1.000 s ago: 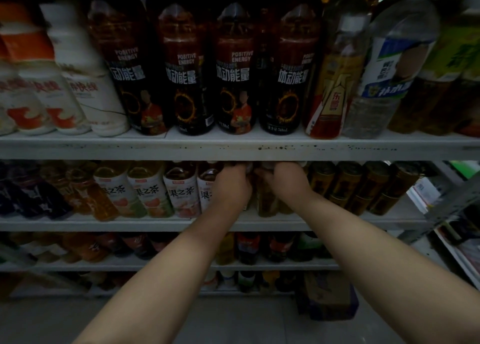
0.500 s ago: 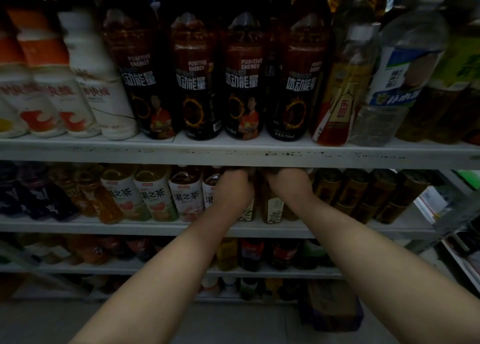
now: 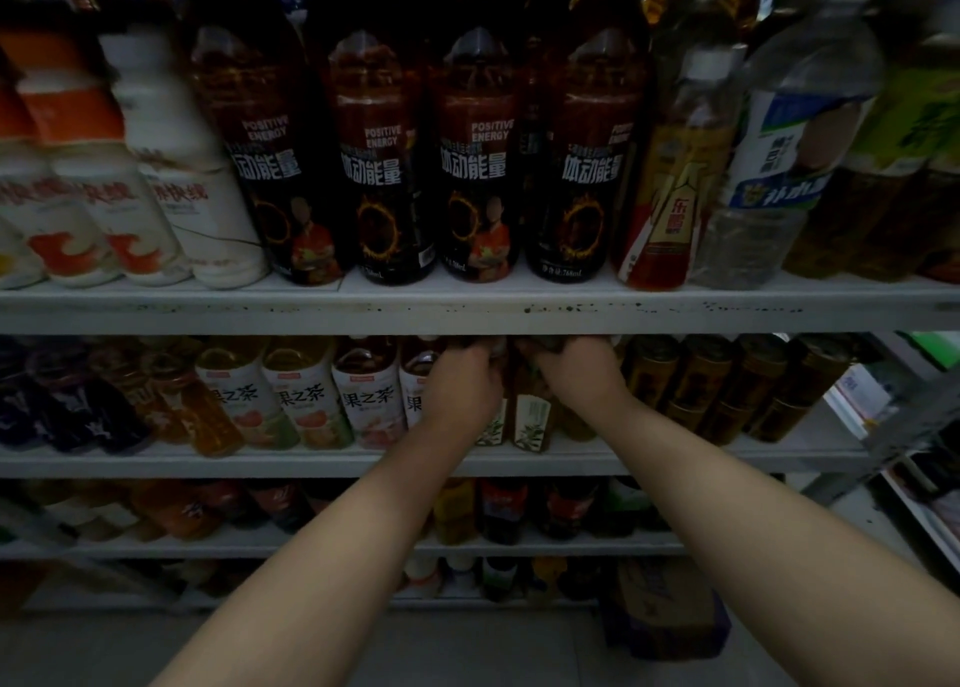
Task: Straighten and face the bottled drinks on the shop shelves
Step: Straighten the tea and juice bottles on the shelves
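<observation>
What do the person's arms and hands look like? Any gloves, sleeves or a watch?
No gloves, no sleeves in view. The left arm and right arm are bare to the picture's bottom edge. The left hand and right hand are bare too, with no watch or bracelet at the wrists. Their tips sit in shadow under the shelf, so rings cannot be told.

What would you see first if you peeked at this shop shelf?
The left hand and right hand reach into the middle of the second shelf and grip the tops of the tea bottles there. Right above them, four big dark bottles with white lettering stand in a row on the top shelf, with white bottles to their left.
</observation>
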